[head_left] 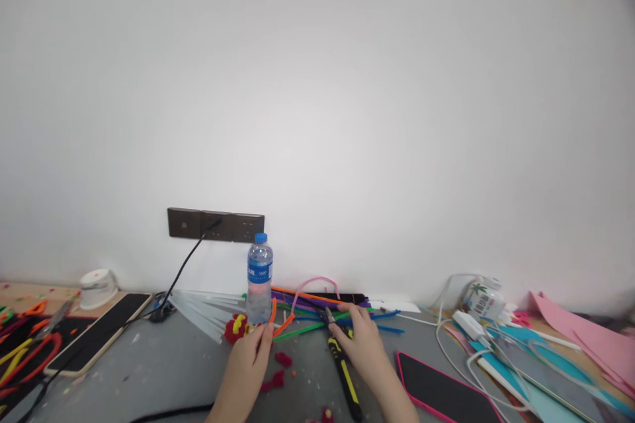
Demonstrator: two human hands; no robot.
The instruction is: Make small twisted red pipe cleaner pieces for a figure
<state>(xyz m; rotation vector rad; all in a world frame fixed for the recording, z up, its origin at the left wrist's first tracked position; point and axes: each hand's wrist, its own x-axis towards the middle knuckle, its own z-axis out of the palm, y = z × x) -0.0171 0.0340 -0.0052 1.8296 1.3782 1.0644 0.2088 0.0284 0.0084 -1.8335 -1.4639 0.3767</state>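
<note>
My left hand (249, 355) rests on the grey table (163, 363) with its fingers closed on a red and yellow pipe-cleaner piece (237, 326), right in front of a water bottle (259, 277). My right hand (361, 342) lies flat with fingers stretched over a pile of coloured pipe cleaners (317, 309). Black and yellow pliers (342, 369) lie just beside and partly under that hand. Small red fuzzy scraps (278, 370) lie between my hands.
A phone with a pink case (444, 391) lies at the right, another phone (96, 334) at the left. White cables, a charger (469, 325) and foam sheets (575, 344) fill the right side. A wall socket strip (215, 225) has a black cable plugged in. Clear sticks (203, 310) lie behind.
</note>
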